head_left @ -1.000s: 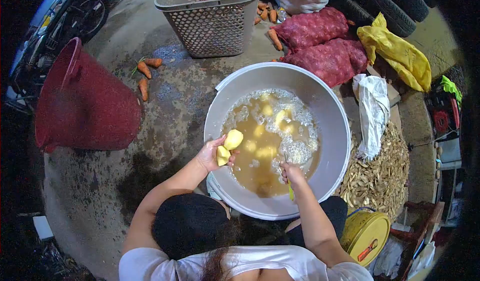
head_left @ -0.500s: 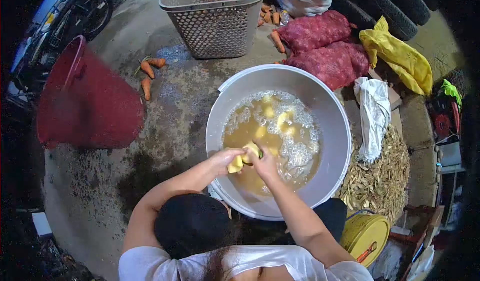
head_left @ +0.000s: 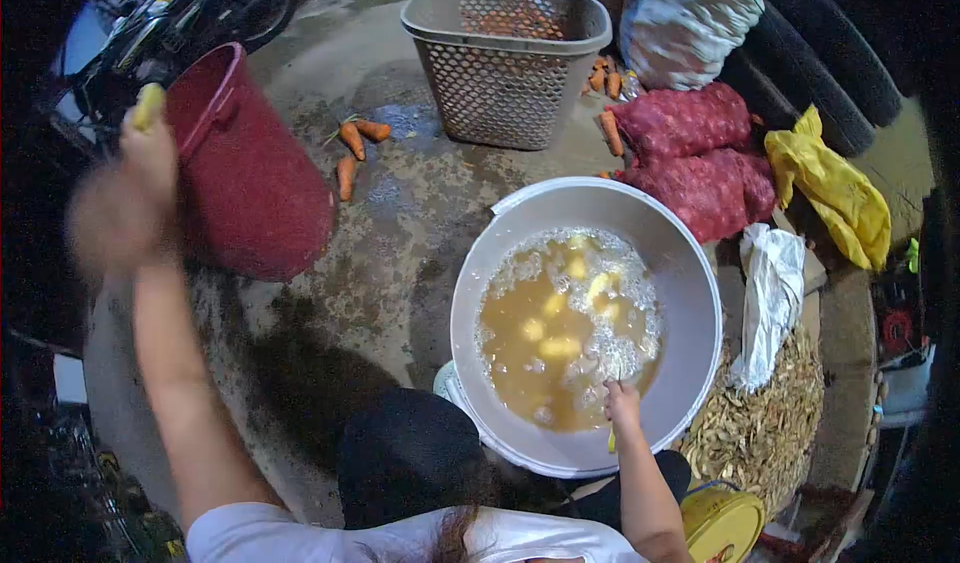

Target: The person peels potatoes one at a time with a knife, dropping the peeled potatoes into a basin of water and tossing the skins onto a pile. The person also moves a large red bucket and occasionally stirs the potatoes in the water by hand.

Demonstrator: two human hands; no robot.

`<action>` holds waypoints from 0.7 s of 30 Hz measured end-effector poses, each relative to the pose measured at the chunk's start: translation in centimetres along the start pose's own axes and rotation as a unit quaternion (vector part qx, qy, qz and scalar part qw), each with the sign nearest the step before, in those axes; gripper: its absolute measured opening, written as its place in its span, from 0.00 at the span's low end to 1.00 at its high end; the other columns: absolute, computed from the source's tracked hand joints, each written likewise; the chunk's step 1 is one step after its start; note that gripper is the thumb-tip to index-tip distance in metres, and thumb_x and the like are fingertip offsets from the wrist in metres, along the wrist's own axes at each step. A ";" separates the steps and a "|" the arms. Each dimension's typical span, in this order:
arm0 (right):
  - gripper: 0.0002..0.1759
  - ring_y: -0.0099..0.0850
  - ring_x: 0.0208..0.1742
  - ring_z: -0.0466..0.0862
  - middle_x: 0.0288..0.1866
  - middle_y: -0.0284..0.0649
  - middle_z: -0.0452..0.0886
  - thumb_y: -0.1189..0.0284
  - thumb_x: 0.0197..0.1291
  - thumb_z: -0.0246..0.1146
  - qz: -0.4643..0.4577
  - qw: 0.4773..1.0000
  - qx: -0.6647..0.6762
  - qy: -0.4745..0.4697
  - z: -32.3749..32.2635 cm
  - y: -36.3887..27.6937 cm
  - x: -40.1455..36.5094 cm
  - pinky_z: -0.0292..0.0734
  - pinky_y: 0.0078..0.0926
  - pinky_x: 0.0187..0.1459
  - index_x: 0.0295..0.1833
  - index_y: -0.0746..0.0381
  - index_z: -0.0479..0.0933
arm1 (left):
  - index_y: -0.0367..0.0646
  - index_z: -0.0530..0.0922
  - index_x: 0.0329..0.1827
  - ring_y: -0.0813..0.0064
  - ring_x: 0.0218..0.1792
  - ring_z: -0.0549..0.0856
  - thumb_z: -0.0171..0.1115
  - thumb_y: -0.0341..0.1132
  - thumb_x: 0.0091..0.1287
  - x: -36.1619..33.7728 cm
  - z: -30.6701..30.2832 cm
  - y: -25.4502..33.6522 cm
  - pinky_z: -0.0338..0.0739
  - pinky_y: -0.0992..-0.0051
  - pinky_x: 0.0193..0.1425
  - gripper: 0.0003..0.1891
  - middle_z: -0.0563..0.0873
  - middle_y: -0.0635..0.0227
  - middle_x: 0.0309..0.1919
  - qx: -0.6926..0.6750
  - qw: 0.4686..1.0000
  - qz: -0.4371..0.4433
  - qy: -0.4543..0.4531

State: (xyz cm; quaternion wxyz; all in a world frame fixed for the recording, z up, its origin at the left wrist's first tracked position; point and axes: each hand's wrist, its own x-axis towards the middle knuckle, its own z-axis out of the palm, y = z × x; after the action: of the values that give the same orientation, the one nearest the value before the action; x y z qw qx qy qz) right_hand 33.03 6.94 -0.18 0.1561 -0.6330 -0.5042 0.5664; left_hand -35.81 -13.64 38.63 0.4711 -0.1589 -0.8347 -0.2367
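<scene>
My left hand point(head_left: 130, 188), smeared by motion, is raised at the far left beside the tall red bucket point(head_left: 255, 178). Its fingers hold a peeled yellow potato point(head_left: 149, 108) up near the bucket's rim. Over the near right part of a large grey tub point(head_left: 690, 363), my right hand point(head_left: 622, 403) is closed around a small knife; its yellow handle point(head_left: 612, 441) sticks out below the fist. Several peeled potatoes point(head_left: 560, 346) lie in the cloudy, foamy water point(head_left: 515, 348) inside the tub. The bucket's inside is mostly hidden.
Several carrots point(head_left: 351, 141) lie on the wet floor. Behind the tub stand a perforated basket point(head_left: 495, 93) and red net sacks point(head_left: 690, 193). At right are a white sack point(head_left: 770, 298), a heap of peelings point(head_left: 760, 423) and a yellow bucket point(head_left: 725, 528).
My left hand has swung from the tub to the far left with a potato. My right hand has moved right and toward me, apart from the left. The view has shifted left.
</scene>
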 end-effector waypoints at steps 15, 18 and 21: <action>0.17 0.48 0.42 0.79 0.37 0.53 0.79 0.67 0.48 0.59 -0.139 0.937 -0.313 -0.065 3.0 -5.3 1.4 0.72 0.37 0.46 0.45 0.61 0.78 | 0.40 0.79 0.40 0.56 0.51 0.74 0.62 0.33 0.47 -21.7 4.8 21.4 0.66 0.61 0.57 0.15 0.76 0.53 0.50 -0.251 0.873 0.306 -0.284; 0.19 0.46 0.44 0.79 0.48 0.54 0.76 0.69 0.49 0.56 -0.122 0.871 -0.464 -0.099 6.3 -8.3 2.0 0.73 0.35 0.47 0.50 0.56 0.76 | 0.41 0.79 0.37 0.53 0.52 0.73 0.61 0.33 0.47 -32.2 2.9 24.8 0.63 0.55 0.58 0.14 0.75 0.52 0.50 -0.348 0.779 0.337 -0.398; 0.25 0.44 0.50 0.77 0.59 0.53 0.66 0.72 0.50 0.54 -0.202 0.819 -0.523 -0.121 8.6 -5.1 4.8 0.73 0.37 0.49 0.58 0.54 0.70 | 0.40 0.77 0.42 0.54 0.54 0.72 0.60 0.35 0.53 -40.1 -0.4 24.7 0.63 0.59 0.61 0.14 0.72 0.51 0.53 -0.309 0.646 0.340 -0.610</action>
State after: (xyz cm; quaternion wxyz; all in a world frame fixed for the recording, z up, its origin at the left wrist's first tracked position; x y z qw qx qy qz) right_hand 22.43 9.88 -1.65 -0.1495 -0.4295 -0.8561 0.2455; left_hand -3.17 5.17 10.30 -0.1738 -0.6761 -0.6994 -0.1534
